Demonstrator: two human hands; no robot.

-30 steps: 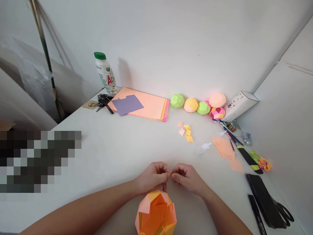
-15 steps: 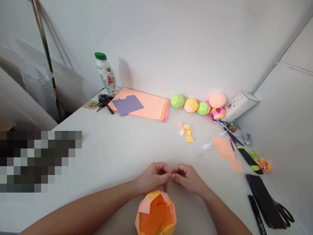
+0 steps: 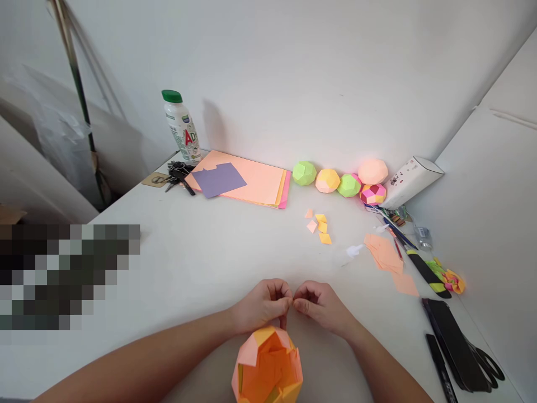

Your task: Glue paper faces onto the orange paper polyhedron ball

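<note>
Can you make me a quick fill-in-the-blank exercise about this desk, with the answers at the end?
1. The white bottle has a ____ cap.
2. The inside of the open paper ball is ____.
3. The leftmost finished ball in the back row is light ____.
4. Of the left hand and the right hand, the ____ one is nearer the loose peach sheets.

Missing words: green; orange; green; right.

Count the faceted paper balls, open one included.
6. Left to right by the wall: green ball, yellow-peach ball, green-pink ball, peach ball, and pink-yellow ball below it. The open ball is at the bottom edge. Others could be hidden.
</note>
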